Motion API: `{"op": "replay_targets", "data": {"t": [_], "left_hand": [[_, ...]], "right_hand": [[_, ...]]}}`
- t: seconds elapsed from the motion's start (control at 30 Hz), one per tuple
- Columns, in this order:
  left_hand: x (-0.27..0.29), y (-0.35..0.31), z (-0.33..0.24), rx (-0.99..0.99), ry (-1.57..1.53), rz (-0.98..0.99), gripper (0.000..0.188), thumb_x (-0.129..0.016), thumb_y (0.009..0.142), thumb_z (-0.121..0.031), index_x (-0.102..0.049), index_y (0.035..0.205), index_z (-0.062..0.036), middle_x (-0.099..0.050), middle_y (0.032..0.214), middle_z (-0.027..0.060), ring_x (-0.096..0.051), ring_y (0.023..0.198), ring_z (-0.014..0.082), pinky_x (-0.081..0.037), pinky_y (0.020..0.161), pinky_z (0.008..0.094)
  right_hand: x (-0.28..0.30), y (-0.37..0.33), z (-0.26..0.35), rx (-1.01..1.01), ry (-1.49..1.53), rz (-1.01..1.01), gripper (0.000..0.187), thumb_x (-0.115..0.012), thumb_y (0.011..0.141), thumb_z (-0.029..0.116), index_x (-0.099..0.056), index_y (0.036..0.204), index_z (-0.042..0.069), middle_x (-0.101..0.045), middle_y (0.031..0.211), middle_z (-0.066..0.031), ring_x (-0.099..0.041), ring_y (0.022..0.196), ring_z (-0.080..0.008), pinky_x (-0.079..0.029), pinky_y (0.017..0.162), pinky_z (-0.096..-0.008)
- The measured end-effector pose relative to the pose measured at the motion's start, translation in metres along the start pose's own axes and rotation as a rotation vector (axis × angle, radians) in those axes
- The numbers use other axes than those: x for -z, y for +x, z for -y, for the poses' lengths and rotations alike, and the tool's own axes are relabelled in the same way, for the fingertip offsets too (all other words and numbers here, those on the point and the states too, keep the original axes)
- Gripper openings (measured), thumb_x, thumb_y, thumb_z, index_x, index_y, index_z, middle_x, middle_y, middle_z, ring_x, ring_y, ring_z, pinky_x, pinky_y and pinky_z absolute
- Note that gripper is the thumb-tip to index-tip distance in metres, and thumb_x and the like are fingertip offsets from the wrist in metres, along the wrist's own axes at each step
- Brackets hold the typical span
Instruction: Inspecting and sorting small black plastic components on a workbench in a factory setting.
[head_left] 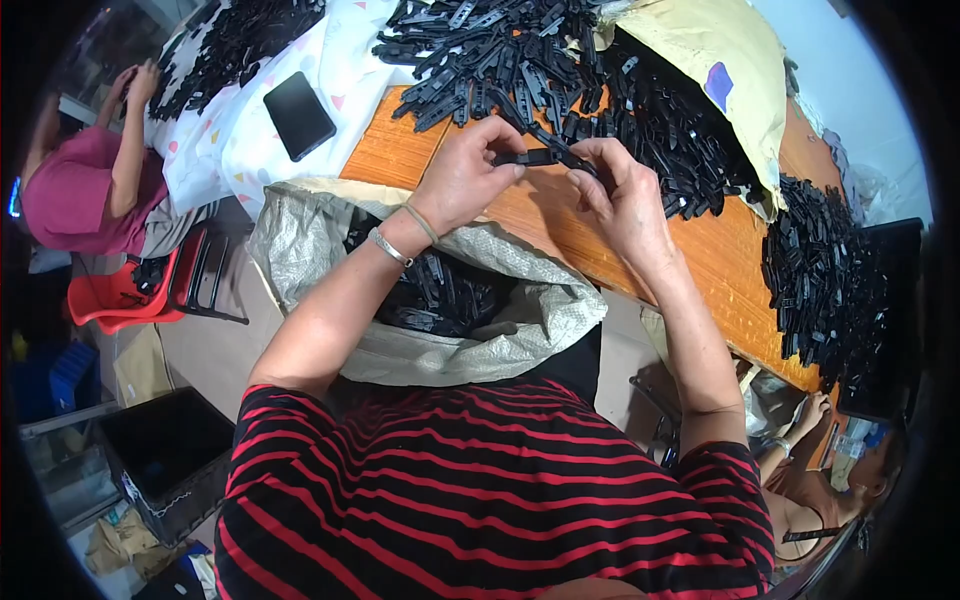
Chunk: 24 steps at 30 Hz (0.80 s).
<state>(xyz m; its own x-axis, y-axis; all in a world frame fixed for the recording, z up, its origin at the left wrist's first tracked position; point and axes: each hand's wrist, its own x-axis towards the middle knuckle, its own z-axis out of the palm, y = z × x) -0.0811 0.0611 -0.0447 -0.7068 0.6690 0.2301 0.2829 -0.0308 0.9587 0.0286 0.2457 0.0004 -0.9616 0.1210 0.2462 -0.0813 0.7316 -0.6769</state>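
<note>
My left hand is closed in a pinch, thumb and fingertips on a small black plastic part above the table's near edge. Across from it, my right hand pinches a dark piece by the other end of that part. Whether these are one piece or two joined ones I cannot tell. Below my hands, a woven sack gapes at my lap, with many black plastic parts inside. A big heap of similar slim black parts lies on the wooden table just beyond my fingers.
A black phone lies on the patterned white sheet at left. A yellowish sack spills parts at right, near another heap. A black crate and red chair stand left. Co-workers sit at far left and lower right.
</note>
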Motion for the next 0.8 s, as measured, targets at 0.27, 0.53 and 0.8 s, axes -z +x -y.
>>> {"op": "replay_targets", "data": {"t": [0.27, 0.53, 0.8], "left_hand": [[0.007, -0.008, -0.017, 0.091, -0.213, -0.064, 0.022, -0.068, 0.083, 0.001, -0.059, 0.103, -0.0018, -0.057, 0.084, -0.0024, -0.048, 0.066, 0.0002, -0.038, 0.054, 0.0156], [-0.002, -0.01, -0.015, 0.107, -0.335, -0.067, 0.021, -0.066, 0.082, 0.005, -0.06, 0.103, 0.0032, -0.064, 0.094, 0.0055, -0.064, 0.083, 0.0104, -0.054, 0.073, 0.0227], [-0.003, -0.013, -0.027, 0.145, -0.405, -0.044, 0.021, -0.063, 0.084, 0.006, -0.058, 0.105, 0.0059, -0.064, 0.097, 0.0077, -0.066, 0.085, 0.0135, -0.057, 0.074, 0.0233]], "right_hand": [[0.006, 0.002, 0.008, -0.169, 0.134, 0.009, 0.022, -0.063, 0.091, 0.001, -0.06, 0.113, -0.001, -0.06, 0.073, -0.0009, -0.059, 0.064, -0.0059, -0.049, 0.06, -0.0214], [-0.006, 0.005, 0.037, 0.283, 0.026, -0.181, 0.025, -0.071, 0.081, -0.002, -0.068, 0.105, 0.006, -0.06, 0.098, -0.0053, -0.057, 0.066, -0.0069, -0.047, 0.057, -0.0201], [-0.016, 0.007, 0.031, 0.252, 0.019, -0.117, 0.027, -0.074, 0.078, 0.0, -0.071, 0.104, 0.005, -0.064, 0.095, -0.0076, -0.06, 0.069, -0.0106, -0.048, 0.055, -0.0229]]}}
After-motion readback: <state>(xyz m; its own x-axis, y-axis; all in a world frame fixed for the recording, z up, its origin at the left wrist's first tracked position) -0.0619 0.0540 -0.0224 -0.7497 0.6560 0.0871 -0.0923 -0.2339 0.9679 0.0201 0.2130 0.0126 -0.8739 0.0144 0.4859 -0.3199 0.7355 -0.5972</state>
